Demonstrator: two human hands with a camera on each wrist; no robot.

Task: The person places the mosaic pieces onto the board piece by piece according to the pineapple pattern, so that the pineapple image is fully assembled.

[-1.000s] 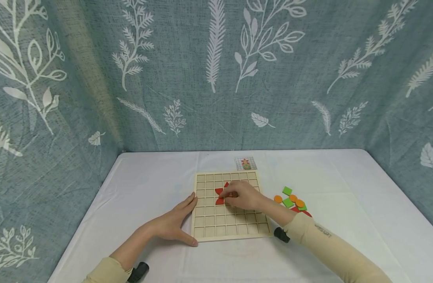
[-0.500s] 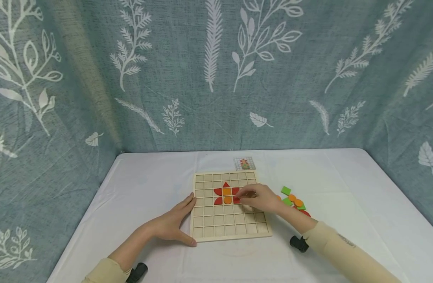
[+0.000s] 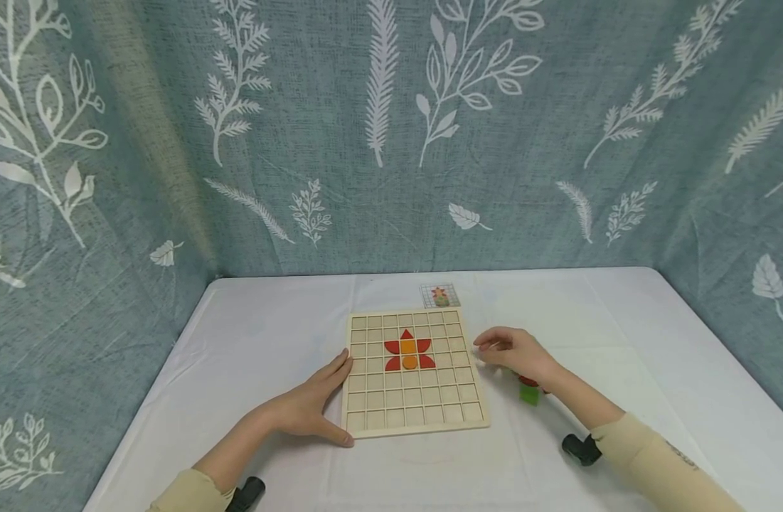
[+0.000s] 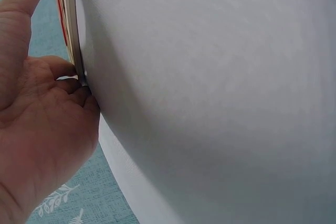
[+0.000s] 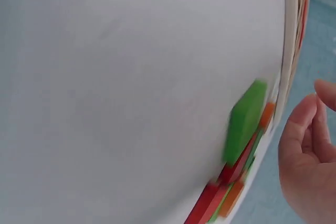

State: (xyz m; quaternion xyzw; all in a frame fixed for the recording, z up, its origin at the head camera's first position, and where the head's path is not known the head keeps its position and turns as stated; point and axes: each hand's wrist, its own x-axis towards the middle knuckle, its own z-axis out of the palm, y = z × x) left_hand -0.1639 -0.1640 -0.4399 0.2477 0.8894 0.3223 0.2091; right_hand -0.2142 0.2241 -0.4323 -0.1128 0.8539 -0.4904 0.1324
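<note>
A pale wooden grid board lies on the white table. Set in its cells are an orange square, an orange disc, a red triangle and several red curved pieces around them. My left hand rests against the board's left edge, fingers and thumb spread along it. To the right of the board, my right hand hovers over the loose pieces, its fingers loosely bent with nothing seen between them. A green piece and a red piece lie below it, others partly hidden.
A small pattern card with a printed flower on a grid lies behind the board. A patterned blue-green curtain hangs around the table. Black wrist cameras sit under both forearms.
My right hand has let go of the red curved piece beside the orange disc and moved right, off the board, to the loose pieces. The left hand stays at the board's edge.
</note>
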